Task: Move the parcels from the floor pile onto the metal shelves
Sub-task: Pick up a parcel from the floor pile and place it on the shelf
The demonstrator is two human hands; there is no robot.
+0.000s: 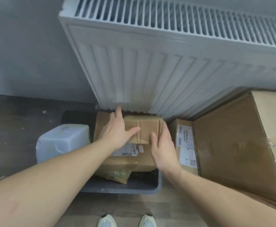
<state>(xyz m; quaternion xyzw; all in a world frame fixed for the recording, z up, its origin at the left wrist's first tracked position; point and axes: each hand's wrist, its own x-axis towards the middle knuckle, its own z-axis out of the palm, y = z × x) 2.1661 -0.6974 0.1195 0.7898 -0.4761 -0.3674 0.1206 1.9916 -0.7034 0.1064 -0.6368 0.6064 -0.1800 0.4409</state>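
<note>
Parcel (143, 128), small, stacked on a larger box (130, 159) below the radiator (166, 71), flanked by 2 flat, unclenched hands, left (117, 130), right (163, 145); best clasped evenly and raised level.

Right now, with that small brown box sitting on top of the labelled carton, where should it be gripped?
Grip the small brown box by its left and right side faces, coming from above. It sits flat on the labelled carton with both sides exposed; the left hand and right hand already flank it.
</note>
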